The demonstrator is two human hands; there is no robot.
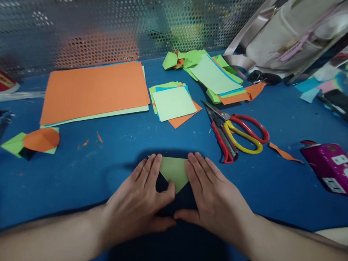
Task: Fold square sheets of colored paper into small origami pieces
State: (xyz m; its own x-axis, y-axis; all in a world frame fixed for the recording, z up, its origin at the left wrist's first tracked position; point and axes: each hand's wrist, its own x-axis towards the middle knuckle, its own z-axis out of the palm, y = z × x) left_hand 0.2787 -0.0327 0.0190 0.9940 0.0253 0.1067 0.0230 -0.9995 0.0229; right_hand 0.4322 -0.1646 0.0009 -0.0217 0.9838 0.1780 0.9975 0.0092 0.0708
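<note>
A light green sheet of paper [174,170], folded into a triangle, lies on the blue table with its long edge away from me and its point toward me. My left hand [143,188] presses flat fingers on its left corner, and one bent finger touches near the lower point. On the right corner rest the outstretched fingers of my right hand [213,190], its thumb spread toward the left one. Both hands cover the triangle's side corners. Beyond them sits a stack of square papers [174,103], pale green on top.
Scissors [243,132] with red and yellow handles lie beside a red cutter knife [224,140]. Orange sheets [97,92] are stacked back left, paper scraps [214,75] at the back. A purple object [332,167] stands right, folded paper pieces [40,139] left. A perforated metal panel [110,21] borders the table.
</note>
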